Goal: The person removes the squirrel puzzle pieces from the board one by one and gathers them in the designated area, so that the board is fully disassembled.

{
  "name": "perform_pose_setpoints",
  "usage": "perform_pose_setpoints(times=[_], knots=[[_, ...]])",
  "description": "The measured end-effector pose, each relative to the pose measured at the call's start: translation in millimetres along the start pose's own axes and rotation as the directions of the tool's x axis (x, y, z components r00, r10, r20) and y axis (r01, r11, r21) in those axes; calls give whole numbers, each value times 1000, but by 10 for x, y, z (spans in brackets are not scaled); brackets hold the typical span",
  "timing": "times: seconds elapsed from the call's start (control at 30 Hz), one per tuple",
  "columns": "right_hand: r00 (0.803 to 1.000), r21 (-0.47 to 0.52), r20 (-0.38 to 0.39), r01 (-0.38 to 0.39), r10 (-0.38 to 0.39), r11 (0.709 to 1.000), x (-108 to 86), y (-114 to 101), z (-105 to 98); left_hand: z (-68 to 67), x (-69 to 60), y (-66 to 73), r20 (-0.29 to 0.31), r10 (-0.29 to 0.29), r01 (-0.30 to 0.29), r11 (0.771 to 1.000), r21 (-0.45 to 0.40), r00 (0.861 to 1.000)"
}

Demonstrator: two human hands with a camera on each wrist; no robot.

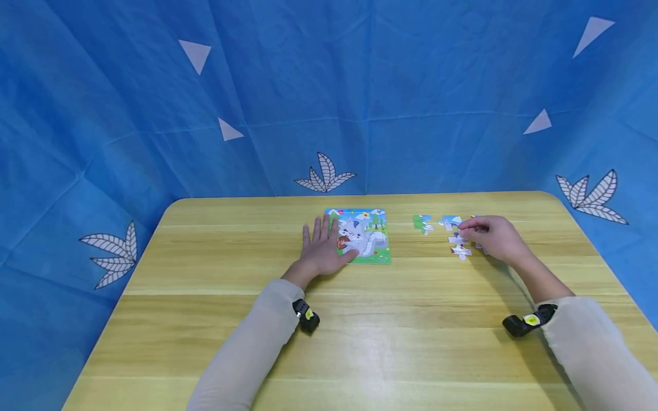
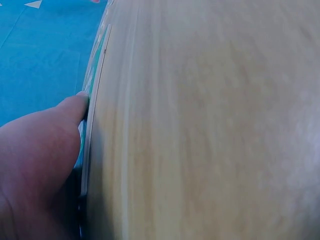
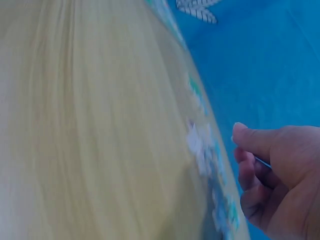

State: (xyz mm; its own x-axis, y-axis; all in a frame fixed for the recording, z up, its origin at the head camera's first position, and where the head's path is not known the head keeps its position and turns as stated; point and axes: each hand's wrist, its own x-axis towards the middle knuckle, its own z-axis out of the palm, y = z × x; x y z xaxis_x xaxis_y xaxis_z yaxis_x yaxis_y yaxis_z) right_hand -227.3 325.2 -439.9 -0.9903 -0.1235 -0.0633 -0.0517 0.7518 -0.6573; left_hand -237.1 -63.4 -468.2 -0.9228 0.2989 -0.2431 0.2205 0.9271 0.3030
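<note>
Squirrel picture board (image 1: 366, 242) and loose jigsaw pieces (image 1: 459, 250), two hands attending.
Board: centre of the frame, your left hand (image 1: 323, 251) spread with straight fingers over its left part, gripping nothing. Pieces: right of centre, some partly hidden by your right hand (image 1: 493, 234), whose fingers are bent with the thumb near them; you cannot tell from these views whether a piece is pinched. Handling, as judged: take one thin piece by its edges, keep the knuckles off its neighbours, and keep the left palm light so the board does not slide. Also present: a green piece (image 1: 421, 222) left of the group, apart from it; wooden table (image 1: 411, 319); blue curtain (image 1: 360, 85) behind. Obstruction: your right hand hides the group's right side.
</note>
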Motion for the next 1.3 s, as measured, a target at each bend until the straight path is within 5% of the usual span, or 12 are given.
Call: perform_pose_setpoints(times=[0.33,0.77,1.3], knots=[[994,102,44,93,-98,990,211,-486,259,-8,-10,1,1,-13,13,1000,-4,1000],[967,231,105,204,-232,951,546,-1055,909,16,3,-10,3,-10,10,1000,7,1000],[981,263,92,144,-173,954,775,-1362,1467,6,-16,-23,-2,10,-10,1000,11,1000]])
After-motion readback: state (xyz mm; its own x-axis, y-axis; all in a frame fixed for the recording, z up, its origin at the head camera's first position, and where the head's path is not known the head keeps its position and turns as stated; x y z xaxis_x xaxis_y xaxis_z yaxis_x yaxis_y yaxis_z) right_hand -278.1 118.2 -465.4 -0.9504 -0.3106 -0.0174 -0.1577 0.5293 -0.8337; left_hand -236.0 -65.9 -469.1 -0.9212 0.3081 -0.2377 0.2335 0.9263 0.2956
